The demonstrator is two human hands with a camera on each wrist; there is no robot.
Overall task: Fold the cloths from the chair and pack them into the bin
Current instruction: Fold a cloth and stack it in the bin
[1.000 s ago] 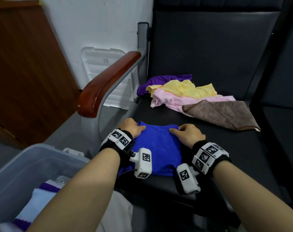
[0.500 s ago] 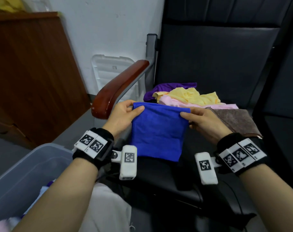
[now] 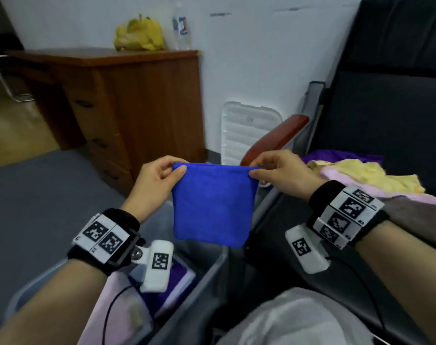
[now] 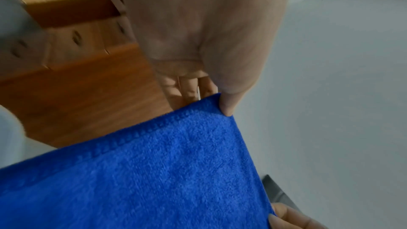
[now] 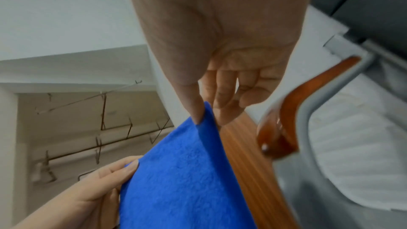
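A folded blue cloth (image 3: 213, 202) hangs in the air above the grey bin (image 3: 209, 267). My left hand (image 3: 178, 170) pinches its top left corner and my right hand (image 3: 255, 171) pinches its top right corner. The left wrist view shows my thumb pressed on the corner of the blue cloth (image 4: 154, 171); the right wrist view shows the same pinch on the blue cloth (image 5: 182, 171). Inside the bin lie folded purple-and-white cloths (image 3: 177, 282). On the black chair seat at the right lie purple (image 3: 336, 156), yellow (image 3: 366, 174), pink (image 3: 411, 195) and brown (image 3: 423, 217) cloths.
A wooden armrest (image 3: 274, 143) stands just behind my right hand. A white bin lid (image 3: 246, 130) leans on the wall. A brown wooden desk (image 3: 127, 100) with a yellow bag (image 3: 137, 33) and a bottle (image 3: 181, 31) is at the back left. Grey floor lies left of the bin.
Both hands lifted the blue cloth off the chair seat by its top corners and carried it left, over the bin. The view swung left with them.
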